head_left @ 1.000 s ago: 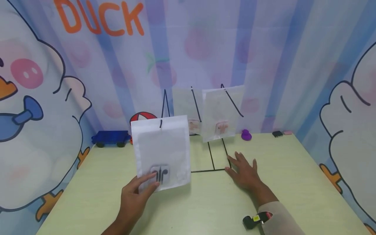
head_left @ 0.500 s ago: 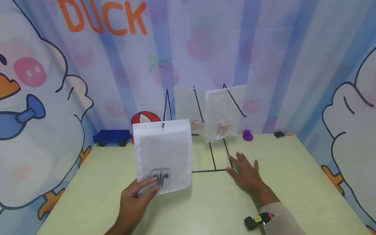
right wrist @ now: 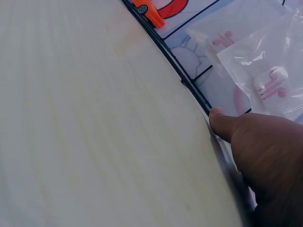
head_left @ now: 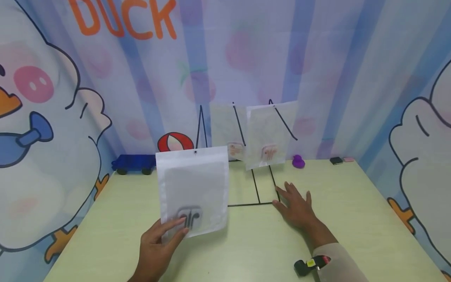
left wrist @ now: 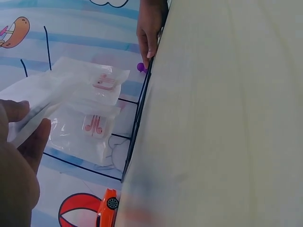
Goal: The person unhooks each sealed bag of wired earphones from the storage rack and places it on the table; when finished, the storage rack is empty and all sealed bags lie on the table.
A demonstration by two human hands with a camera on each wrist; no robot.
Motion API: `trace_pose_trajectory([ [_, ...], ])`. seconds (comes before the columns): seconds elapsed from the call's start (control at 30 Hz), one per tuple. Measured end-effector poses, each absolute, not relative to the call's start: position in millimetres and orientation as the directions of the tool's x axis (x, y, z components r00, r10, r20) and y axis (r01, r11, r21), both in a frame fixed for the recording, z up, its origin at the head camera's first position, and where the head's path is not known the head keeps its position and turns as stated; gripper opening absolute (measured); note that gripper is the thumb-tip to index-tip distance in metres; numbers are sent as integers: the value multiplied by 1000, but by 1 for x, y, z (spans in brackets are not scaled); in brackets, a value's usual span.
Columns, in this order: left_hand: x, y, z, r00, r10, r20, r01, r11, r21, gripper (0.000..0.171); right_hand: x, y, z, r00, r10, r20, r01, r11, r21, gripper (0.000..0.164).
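My left hand [head_left: 155,244] pinches the lower left edge of a white pouch [head_left: 195,180] between thumb and fingers. Dark earphones [head_left: 190,217] show near the bottom of that pouch, and a small hole sits in its top edge, just at the tip of a hook. Behind it stands a black wire display rack [head_left: 246,205]. Two more white pouches hang from its hooks, the right one [head_left: 269,129] and the middle one [head_left: 227,125], both showing reddish earphones. With fingers spread, my right hand [head_left: 297,209] rests at the front right corner of the rack's base.
At the table's back stand a blue toy wagon [head_left: 134,163], a purple duck [head_left: 298,161], a black block [head_left: 336,161] and a pink block [head_left: 348,159]. An orange toy car [left wrist: 108,208] is beside the rack. A cartoon curtain [head_left: 246,51] closes off the back.
The held pouch has come down and toward me, and the hook tip no longer sticks out through its hole. My right hand has stayed at the rack's corner.
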State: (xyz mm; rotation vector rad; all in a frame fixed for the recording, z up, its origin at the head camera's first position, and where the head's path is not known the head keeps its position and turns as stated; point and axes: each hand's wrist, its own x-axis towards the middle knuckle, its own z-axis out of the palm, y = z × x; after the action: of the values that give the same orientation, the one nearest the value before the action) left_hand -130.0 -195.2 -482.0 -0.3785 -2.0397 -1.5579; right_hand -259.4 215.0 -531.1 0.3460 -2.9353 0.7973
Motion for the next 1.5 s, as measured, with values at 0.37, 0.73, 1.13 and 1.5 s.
trace_pose_trajectory([
  [0.37,-145,-216,-499,-760,37,649,617,355,702,41,-260,217,-532,-977,-186,104,-213,842,-495,62],
  [0.73,-161,-225,-499,-958,-166,235,158,379,912,32,-260,213,-526,-974,-194,116,-226,834,-504,62],
  [1.13,-203,-255,-503,-969,-225,-102,-148,200,968,44,-261,214,-523,-973,-200,117,-232,843,-486,61],
  [1.5,-211,-267,-508,-957,-233,-170,-206,141,968,46,-262,214,-531,-975,-195,106,-222,857,-464,62],
])
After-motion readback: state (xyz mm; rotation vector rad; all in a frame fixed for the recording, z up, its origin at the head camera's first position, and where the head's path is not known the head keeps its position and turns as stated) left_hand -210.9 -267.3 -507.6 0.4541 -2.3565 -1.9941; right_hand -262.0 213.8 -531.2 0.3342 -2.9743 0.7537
